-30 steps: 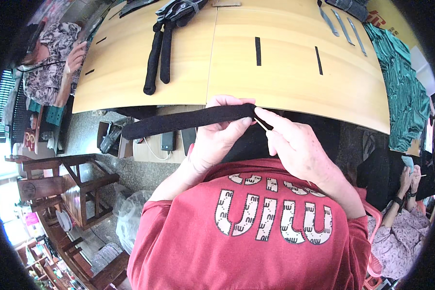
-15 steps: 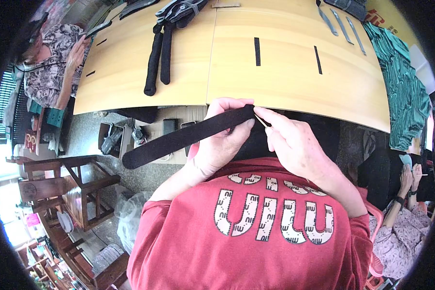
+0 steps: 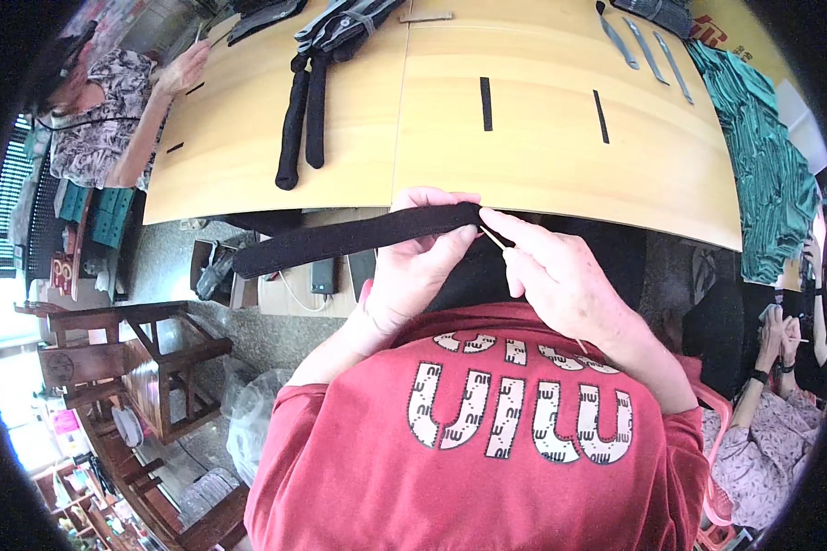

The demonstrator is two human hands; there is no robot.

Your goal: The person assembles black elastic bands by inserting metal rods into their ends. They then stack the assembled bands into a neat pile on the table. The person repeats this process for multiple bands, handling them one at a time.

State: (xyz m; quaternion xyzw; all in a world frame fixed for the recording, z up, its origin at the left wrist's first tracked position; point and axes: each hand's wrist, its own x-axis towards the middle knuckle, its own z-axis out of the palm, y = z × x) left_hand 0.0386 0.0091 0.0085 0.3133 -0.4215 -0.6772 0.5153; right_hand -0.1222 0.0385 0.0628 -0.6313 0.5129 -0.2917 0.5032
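A long black fabric strip (image 3: pixel 340 241) with a rounded free end stretches out to the left above the table's near edge. My left hand (image 3: pixel 413 271) is closed on its right-hand end, thumb on top and fingers beneath. My right hand (image 3: pixel 565 280) pinches a thin pale stick (image 3: pixel 493 238), whose tip meets the strip's end beside my left thumb. Whether the tip sits inside the fabric is hidden. On the wooden table (image 3: pixel 560 174) lie two stuffed-looking black tubes (image 3: pixel 315 115), below a bundle of dark straps (image 3: pixel 345 32).
Short black strips (image 3: pixel 486 104) mark the tabletop. Grey flat tools (image 3: pixel 648 50) and pleated green fabric (image 3: pixel 763 165) lie at the right. A wooden chair (image 3: pixel 147 358) stands at left. One co-worker's hand (image 3: pixel 186 69) is at the far left; another's hands (image 3: pixel 779 335) are at right.
The strip's free end has swung upward, so it lies closer to level. More of the stick shows by my right hand. The left co-worker's hand has moved up and away.
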